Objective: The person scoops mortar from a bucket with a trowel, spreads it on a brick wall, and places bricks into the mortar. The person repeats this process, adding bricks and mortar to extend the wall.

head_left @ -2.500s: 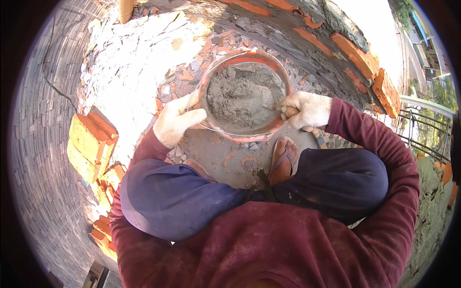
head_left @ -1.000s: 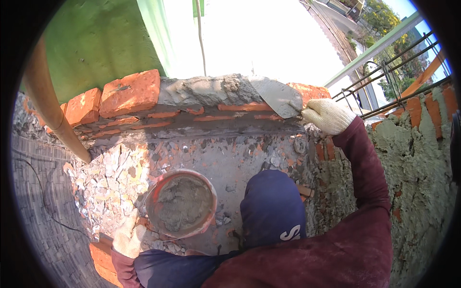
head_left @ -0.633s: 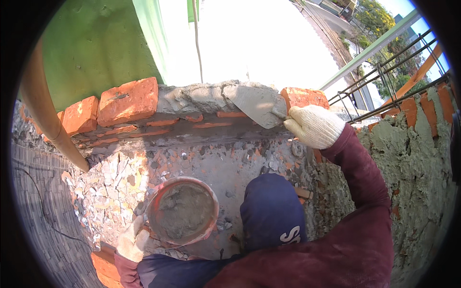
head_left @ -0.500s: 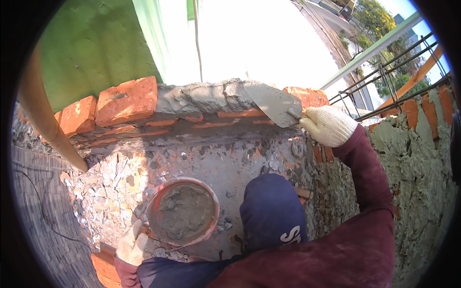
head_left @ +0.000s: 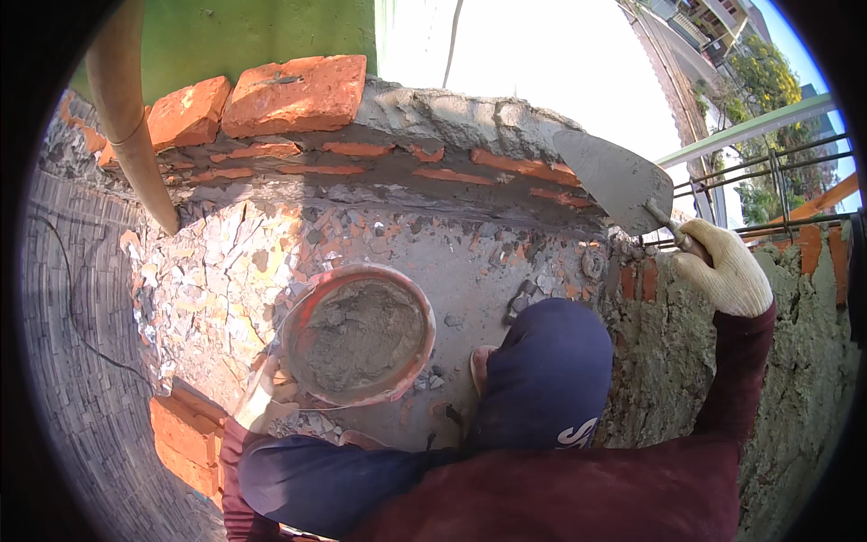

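Observation:
My right hand [head_left: 730, 267], in a pale knit glove, is closed round the handle of a pointed trowel [head_left: 623, 185]. The trowel's mortar-smeared blade overlaps the right end of a grey mortar bed [head_left: 461, 120] on top of a low brick wall [head_left: 361, 163]. At the left end of that bed sits an orange brick [head_left: 293, 93]. My gloved left hand [head_left: 260, 397] is down beside a round reddish bucket [head_left: 424, 361] containing wet mortar [head_left: 361, 336]. Glare and blur hide whether its fingers grip the bucket's thin wire handle.
A bamboo pole [head_left: 135, 135] leans across the left side. Stacked bricks [head_left: 185, 438] lie near my left forearm. Broken rubble [head_left: 226, 289] covers the ground. Steel rebar [head_left: 777, 176] stands behind the rough wall [head_left: 786, 379] on the right. My knee [head_left: 546, 384] is beside the bucket.
The view has shifted, so the wall shows higher up. My right hand has moved the trowel rightward along the mortar bed; its blade now hides the brick seen at the right end.

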Demonstrator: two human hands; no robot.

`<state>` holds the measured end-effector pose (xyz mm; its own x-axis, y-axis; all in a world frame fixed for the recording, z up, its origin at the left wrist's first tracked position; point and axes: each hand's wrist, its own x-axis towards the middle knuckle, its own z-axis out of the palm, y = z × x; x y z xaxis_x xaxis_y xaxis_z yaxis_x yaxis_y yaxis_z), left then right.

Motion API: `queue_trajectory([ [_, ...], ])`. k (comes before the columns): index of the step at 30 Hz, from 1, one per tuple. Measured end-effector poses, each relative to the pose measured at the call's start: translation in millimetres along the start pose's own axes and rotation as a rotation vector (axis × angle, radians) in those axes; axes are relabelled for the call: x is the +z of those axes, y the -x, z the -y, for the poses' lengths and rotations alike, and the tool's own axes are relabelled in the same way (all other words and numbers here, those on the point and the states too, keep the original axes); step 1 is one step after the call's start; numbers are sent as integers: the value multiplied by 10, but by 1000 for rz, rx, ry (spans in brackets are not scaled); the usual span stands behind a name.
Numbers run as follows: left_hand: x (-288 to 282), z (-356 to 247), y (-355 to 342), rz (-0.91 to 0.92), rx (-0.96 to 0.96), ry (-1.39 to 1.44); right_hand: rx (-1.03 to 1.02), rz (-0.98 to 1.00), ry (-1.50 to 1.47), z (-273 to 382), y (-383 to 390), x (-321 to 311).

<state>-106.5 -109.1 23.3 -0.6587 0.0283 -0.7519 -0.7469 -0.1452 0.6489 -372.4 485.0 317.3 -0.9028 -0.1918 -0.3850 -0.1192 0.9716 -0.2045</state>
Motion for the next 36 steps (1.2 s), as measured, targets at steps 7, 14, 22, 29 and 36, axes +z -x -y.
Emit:
queue_trajectory([
  [7, 491, 68, -89, -92, 246, 6, -721, 22, 424, 1094, -505, 971],
  [14, 761, -287, -62, -110, 339, 3, -937, -108, 820, 1567, -943, 1444],
  [22, 916, -379, -15, -93, 449, -342, -690, 162, 887, 1785, -899, 1867],
  [29, 981, -275, -184, -21, 578, -303, -694, 637, 392, 1607, -1187, 2362],
  [36, 1092, -421, -88, 30, 560, -407, -663, 854, 108, 1511, -1150, 2509],
])
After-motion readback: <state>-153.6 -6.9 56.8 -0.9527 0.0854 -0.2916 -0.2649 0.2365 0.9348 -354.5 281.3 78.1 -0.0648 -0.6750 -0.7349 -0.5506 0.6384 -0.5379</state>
